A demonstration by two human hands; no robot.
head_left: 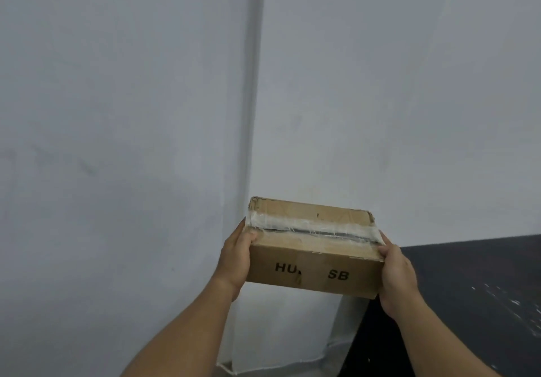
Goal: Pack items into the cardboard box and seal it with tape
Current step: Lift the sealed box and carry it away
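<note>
Box (314, 248), one, taped shut, in firm grip between left hand (235, 259) and right hand (398, 277).

Dark tabletop (474, 289) with white flecks (509, 300)

Single view only, head-worn, wide-angle. It looked forward and only slightly down, so pale wall (117, 113) filled most of the frame, with a vertical corner edge (253, 84) running just left of centre. Both forearms entered from the bottom edge; the left hand (234, 259) and right hand (398, 277) sat close to the lens, low and right of centre, either side of the cardboard box (313, 248). A dark surface (468, 303) cut in at lower right (straight lines bowed near the margins).
</note>
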